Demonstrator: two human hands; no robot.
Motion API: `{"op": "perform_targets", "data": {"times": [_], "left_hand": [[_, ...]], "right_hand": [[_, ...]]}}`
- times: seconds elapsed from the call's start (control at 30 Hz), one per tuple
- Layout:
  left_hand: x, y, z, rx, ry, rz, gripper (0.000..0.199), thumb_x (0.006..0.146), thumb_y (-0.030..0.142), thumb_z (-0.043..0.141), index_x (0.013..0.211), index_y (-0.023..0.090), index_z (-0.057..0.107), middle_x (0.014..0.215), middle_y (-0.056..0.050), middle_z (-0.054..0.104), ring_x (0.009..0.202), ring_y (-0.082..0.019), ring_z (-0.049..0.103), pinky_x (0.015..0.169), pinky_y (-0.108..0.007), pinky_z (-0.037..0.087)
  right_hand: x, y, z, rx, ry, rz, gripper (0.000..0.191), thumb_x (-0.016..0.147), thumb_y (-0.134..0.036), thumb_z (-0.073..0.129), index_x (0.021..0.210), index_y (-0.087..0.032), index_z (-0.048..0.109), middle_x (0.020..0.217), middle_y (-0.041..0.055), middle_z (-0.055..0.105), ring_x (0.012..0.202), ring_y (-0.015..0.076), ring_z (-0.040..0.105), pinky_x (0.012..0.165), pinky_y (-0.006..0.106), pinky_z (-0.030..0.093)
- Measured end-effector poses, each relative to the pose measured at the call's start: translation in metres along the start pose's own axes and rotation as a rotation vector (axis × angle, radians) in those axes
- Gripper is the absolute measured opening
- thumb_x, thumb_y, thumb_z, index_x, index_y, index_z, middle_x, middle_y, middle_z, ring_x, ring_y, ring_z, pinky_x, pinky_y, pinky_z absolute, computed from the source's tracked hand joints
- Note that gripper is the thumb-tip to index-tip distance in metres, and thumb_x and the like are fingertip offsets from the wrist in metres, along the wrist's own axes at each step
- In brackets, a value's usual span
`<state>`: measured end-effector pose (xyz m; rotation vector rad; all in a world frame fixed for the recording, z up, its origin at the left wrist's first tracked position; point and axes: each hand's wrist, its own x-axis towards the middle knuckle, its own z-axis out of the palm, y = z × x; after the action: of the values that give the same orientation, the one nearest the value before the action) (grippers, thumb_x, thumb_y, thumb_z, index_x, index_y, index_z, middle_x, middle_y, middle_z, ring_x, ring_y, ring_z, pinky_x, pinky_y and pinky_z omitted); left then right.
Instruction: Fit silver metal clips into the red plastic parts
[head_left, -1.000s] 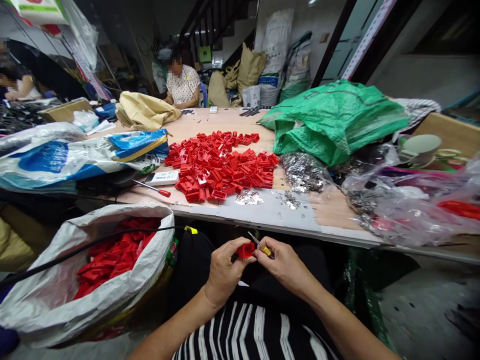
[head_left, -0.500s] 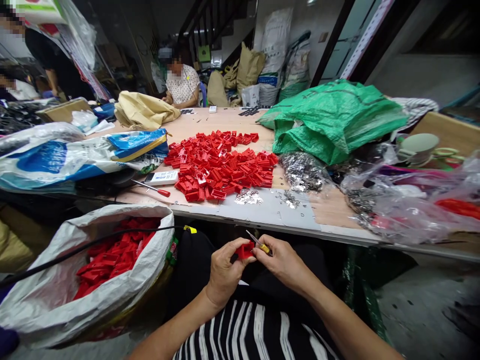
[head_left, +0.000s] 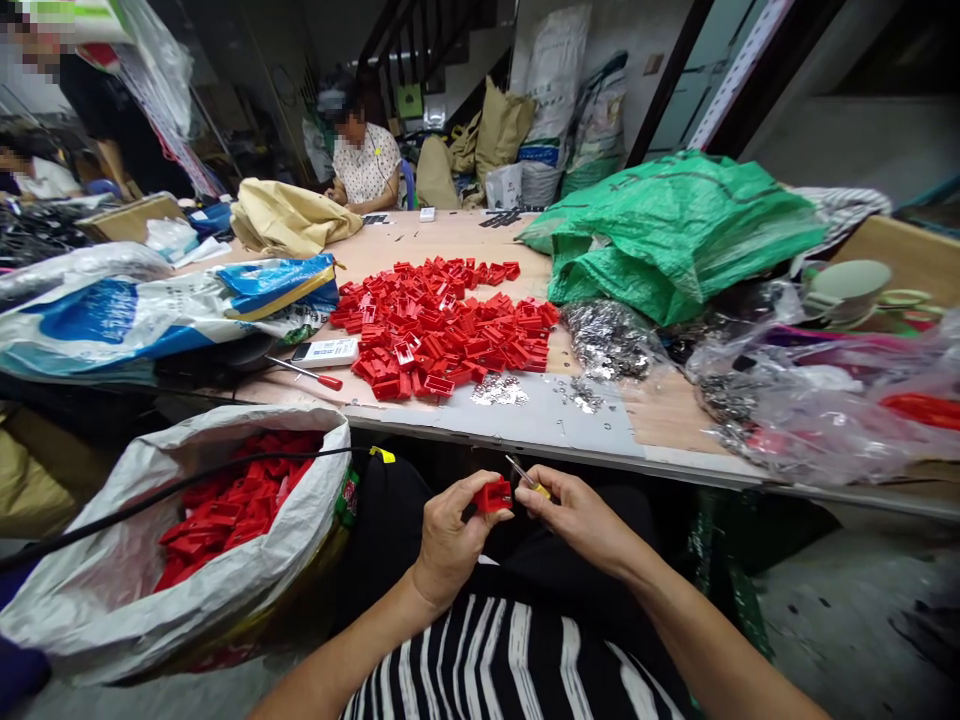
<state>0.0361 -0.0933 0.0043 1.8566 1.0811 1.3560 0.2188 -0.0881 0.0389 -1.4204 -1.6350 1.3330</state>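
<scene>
Head view showed the left hand (head_left: 452, 530), its grip pinching a boxy red plastic piece (head_left: 493, 495). Just beside it, the right hand (head_left: 576, 512) pinched a yellow-handled metal tool (head_left: 539, 490).

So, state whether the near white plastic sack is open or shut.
The sack is open: its mouth gapes, showing red plastic pieces inside.
</scene>
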Motion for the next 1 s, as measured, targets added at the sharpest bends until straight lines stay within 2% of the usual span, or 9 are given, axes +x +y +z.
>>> {"op": "perform_targets", "data": {"times": [0.53, 0.77, 0.87, 1.0], "left_hand": [[0.0, 0.005, 0.003, -0.067, -0.024, -0.008, 0.03, 0.076, 0.03, 0.071, 0.104, 0.021, 0.065, 0.098, -0.005, 0.073, 0.085, -0.018, 0.07, 0.079, -0.029, 0.057], [0.001, 0.006, 0.007, -0.216, -0.022, -0.218, 0.031, 0.073, 0.032, 0.074, 0.099, 0.02, 0.066, 0.093, -0.004, 0.073, 0.079, -0.017, 0.07, 0.075, -0.026, 0.057], [0.001, 0.005, 0.007, -0.272, -0.002, -0.239, 0.032, 0.071, 0.034, 0.075, 0.098, 0.019, 0.067, 0.092, -0.005, 0.073, 0.079, -0.017, 0.07, 0.075, -0.026, 0.057], [0.001, 0.003, 0.007, -0.296, 0.011, -0.236, 0.033, 0.07, 0.034, 0.076, 0.098, 0.019, 0.067, 0.092, -0.005, 0.073, 0.08, -0.018, 0.07, 0.075, -0.026, 0.057]], "right_hand": [[0.003, 0.006, 0.006, 0.083, -0.059, 0.039, 0.034, 0.081, -0.05, 0.058, 0.073, -0.018, 0.051, 0.06, -0.0062, 0.042, 0.055, 0.0093, 0.035, 0.051, 0.022, 0.027], [0.002, 0.0, 0.007, 0.276, -0.123, 0.137, 0.043, 0.075, -0.06, 0.061, 0.073, -0.018, 0.048, 0.059, -0.0066, 0.043, 0.049, 0.0068, 0.032, 0.047, 0.022, 0.021], [-0.002, -0.006, 0.003, 0.323, -0.121, 0.121, 0.047, 0.075, -0.063, 0.059, 0.076, -0.017, 0.05, 0.065, -0.0034, 0.051, 0.049, 0.0062, 0.034, 0.047, 0.022, 0.022], [-0.005, -0.012, -0.002, 0.315, -0.14, 0.12, 0.049, 0.076, -0.065, 0.058, 0.076, -0.017, 0.052, 0.068, -0.002, 0.053, 0.05, 0.0066, 0.035, 0.048, 0.023, 0.022]]}}
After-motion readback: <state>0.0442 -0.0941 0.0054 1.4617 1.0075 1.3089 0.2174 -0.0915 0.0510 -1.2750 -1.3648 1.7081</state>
